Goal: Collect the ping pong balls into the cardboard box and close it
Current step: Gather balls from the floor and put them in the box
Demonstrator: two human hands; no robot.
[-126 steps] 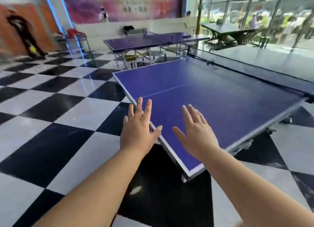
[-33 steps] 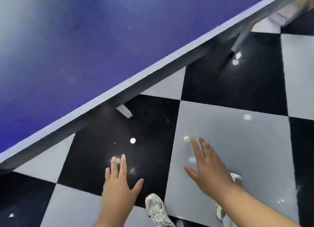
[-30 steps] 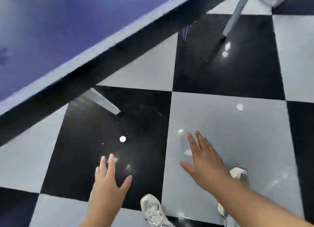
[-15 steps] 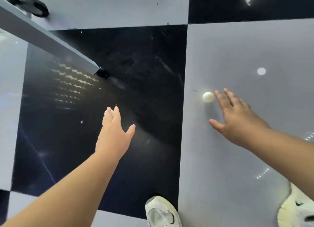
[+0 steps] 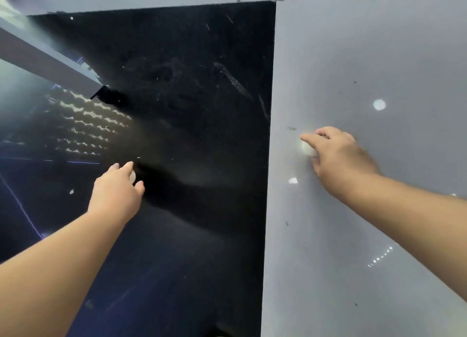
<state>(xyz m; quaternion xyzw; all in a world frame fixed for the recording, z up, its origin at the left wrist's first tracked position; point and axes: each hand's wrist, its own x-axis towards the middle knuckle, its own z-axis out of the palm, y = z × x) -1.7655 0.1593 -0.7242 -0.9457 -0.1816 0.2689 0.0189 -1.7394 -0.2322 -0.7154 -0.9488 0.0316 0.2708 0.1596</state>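
Left forearm and right forearm enter from the bottom edge, both bare, reaching down toward the floor.

Left hand: over the black floor tile. Its grip is curled, thumb and fingers closed round the left ping pong ball, which is white and mostly hidden by the hand. Whether this ball is touching the tile cannot be determined.

Right hand: over the grey floor tile, just beyond the seam between the two tiles. Its grip pinches the right ping pong ball, forefinger on the far side, thumb on the near side.

Further off, at upper left, a grey table leg slants down to a black foot on the black tile. A round light reflection shows on the grey tile beyond the right hand.
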